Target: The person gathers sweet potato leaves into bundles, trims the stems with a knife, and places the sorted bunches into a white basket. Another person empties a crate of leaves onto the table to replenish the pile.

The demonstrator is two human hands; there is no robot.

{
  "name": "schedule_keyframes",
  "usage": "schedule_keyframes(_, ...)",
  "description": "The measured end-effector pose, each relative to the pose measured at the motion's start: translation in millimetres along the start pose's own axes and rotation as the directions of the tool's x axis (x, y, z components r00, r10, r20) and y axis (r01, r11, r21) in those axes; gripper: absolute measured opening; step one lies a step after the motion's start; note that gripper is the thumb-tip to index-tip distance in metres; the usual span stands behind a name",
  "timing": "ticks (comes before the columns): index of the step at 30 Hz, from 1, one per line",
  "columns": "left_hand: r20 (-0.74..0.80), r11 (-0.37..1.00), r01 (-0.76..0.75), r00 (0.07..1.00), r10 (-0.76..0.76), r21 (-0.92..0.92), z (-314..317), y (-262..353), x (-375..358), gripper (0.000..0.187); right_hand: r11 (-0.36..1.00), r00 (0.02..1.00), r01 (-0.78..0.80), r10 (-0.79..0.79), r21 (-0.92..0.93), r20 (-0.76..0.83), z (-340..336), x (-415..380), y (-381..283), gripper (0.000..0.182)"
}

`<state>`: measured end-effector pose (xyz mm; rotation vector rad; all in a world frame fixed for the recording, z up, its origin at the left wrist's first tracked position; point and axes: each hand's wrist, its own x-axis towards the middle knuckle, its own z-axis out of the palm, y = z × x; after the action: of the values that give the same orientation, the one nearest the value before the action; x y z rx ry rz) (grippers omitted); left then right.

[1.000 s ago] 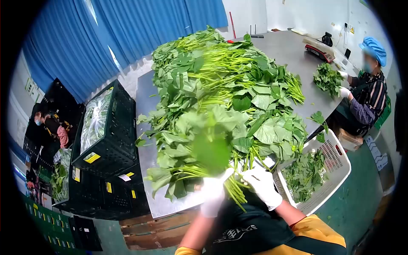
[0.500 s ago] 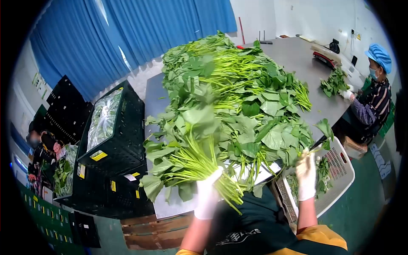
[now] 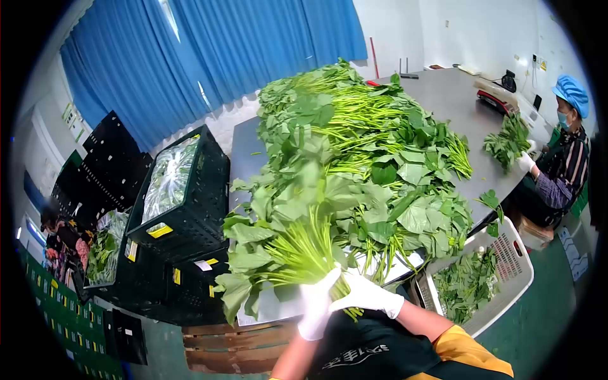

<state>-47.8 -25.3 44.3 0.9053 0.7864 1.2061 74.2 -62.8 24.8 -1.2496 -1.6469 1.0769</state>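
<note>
Both my hands wear white gloves. My left hand (image 3: 318,303) grips the stems of a bunch of leafy greens (image 3: 297,250) at the near edge of the steel table (image 3: 443,95). My right hand (image 3: 366,296) has its fingers wrapped around the same stems, touching the left hand. The bunch's leaves fan out up and to the left. Behind it lies a large heap of greens (image 3: 364,145) that covers most of the table.
A white plastic basket (image 3: 506,269) with loose leaves stands at my right. Black crates (image 3: 183,209), one holding bagged greens, are stacked at the left. A co-worker in a blue cap (image 3: 567,152) handles a bunch at the far right. A scale (image 3: 497,98) sits beyond.
My right hand has come back from over the white basket to the stems held by my left hand. The bunch stays in my left hand.
</note>
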Motion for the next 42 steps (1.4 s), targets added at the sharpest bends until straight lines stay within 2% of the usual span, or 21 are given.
schedule_keyframes(3, -0.043, 0.981, -0.106, 0.993, 0.114, 0.160, -14, 11, -4, 0.033, 0.955, 0.971, -0.143, 0.084, 0.260, 0.223, 13, 14, 5, 0.081)
schedule_keyframes(5, -0.078, 0.972, -0.138, 0.985, 0.155, 0.192, -24, 20, -3, 0.031, 0.977, 0.964, -0.190, 0.167, 0.101, 0.205, 25, 25, 9, 0.061)
schedule_keyframes(7, -0.036, 0.976, -0.110, 0.992, 0.119, 0.185, -38, 31, -1, 0.027, 0.982, 0.997, -0.006, -0.009, 0.189, 0.079, 29, 30, -3, 0.048)
schedule_keyframes(9, 0.017, 0.989, 0.038, 0.999, -0.040, 0.145, -53, 49, -11, 0.022, 0.918, 0.981, -0.158, 0.103, 0.364, 0.165, 21, 41, -16, 0.044)
schedule_keyframes(10, 0.038, 0.912, -0.092, 0.996, 0.083, 0.399, -62, 50, -18, 0.024, 0.920, 0.990, -0.113, 0.075, 0.374, 0.116, 19, 44, -22, 0.042)
schedule_keyframes(12, 0.239, 0.486, -0.387, 0.910, 0.339, 0.784, -78, 57, -36, 0.030, 0.945, 0.997, -0.019, -0.005, 0.327, 0.073, 24, 56, -10, 0.038)
schedule_keyframes(14, 0.571, -0.074, -0.616, 0.670, 0.475, 0.784, -87, 71, -45, 0.044, 0.959, 0.995, 0.083, -0.093, 0.269, 0.022, 36, 58, -10, 0.034)
schedule_keyframes(16, 0.754, -0.580, -0.517, 0.586, 0.296, 0.629, -91, 84, -51, 0.043, 0.981, 0.987, 0.108, -0.126, 0.163, 0.105, 59, 58, -6, 0.033)
schedule_keyframes(18, 0.809, -0.795, -0.467, 0.585, 0.050, 0.387, -102, 97, -49, 0.037, 0.953, 0.918, 0.254, -0.292, 0.167, 0.267, 87, 50, -9, 0.026)
schedule_keyframes(22, 0.722, -0.692, -0.636, 0.649, -0.241, 0.341, -119, 113, -68, 0.044, 0.973, 0.811, 0.221, -0.217, 0.057, 0.543, 133, 42, 0, 0.027)
schedule_keyframes(24, 0.682, -0.602, -0.639, 0.702, -0.204, 0.478, -144, 101, -83, 0.039, 0.902, 0.709, 0.110, -0.365, 0.417, 0.604, 132, 38, -28, 0.032)
schedule_keyframes(27, 0.411, -0.574, -0.450, 0.888, -0.207, 0.684, -160, 109, -106, 0.031, 0.923, 0.701, 0.096, -0.329, 0.373, 0.633, 140, 57, -5, 0.017)
schedule_keyframes(28, 0.337, -0.485, -0.319, 0.940, -0.052, 0.814, -172, 110, -111, 0.029, 0.946, 0.790, 0.286, -0.324, 0.155, 0.520, 136, 65, 9, 0.017)
schedule_keyframes(29, 0.208, -0.368, -0.176, 0.977, 0.048, 0.913, -171, 123, -118, 0.029, 0.902, 0.849, 0.420, -0.353, -0.097, 0.394, 126, 71, 23, 0.017)
schedule_keyframes(31, -0.050, 0.113, 0.042, 0.997, 0.062, 0.993, -198, 131, -126, 0.032, 0.758, 0.937, 0.347, -0.300, -0.552, 0.177, 104, 73, 44, 0.014)
schedule_keyframes(33, -0.288, 0.748, 0.326, 0.939, -0.187, 0.578, -217, 126, -131, 0.024, 0.528, 0.956, 0.249, -0.266, -0.812, 0.121, 115, 87, 81, 0.015)
schedule_keyframes(34, -0.269, 0.789, 0.330, 0.938, -0.216, 0.518, -223, 122, -131, 0.022, 0.520, 0.860, 0.299, -0.511, -0.800, -0.011, 119, 91, 95, 0.013)
schedule_keyframes(37, -0.241, 0.884, 0.328, 0.936, -0.256, 0.332, -214, 105, -123, 0.021, 0.668, 0.915, 0.128, -0.365, -0.733, -0.174, 127, 110, 123, 0.013)
schedule_keyframes(39, -0.244, 0.908, 0.325, 0.934, -0.263, 0.266, -194, 98, -116, 0.017, 0.786, 0.947, 0.215, -0.313, -0.580, -0.073, 104, 114, 108, 0.015)
schedule_keyframes(41, -0.201, 0.915, 0.313, 0.943, -0.266, 0.256, -189, 89, -108, 0.017, 0.857, 0.985, 0.054, 0.039, -0.513, 0.168, 79, 116, 67, 0.024)
schedule_keyframes(42, -0.187, 0.917, 0.303, 0.947, -0.260, 0.260, -183, 87, -104, 0.018, 0.961, 0.958, -0.022, 0.099, -0.274, 0.269, 79, 125, 69, 0.027)
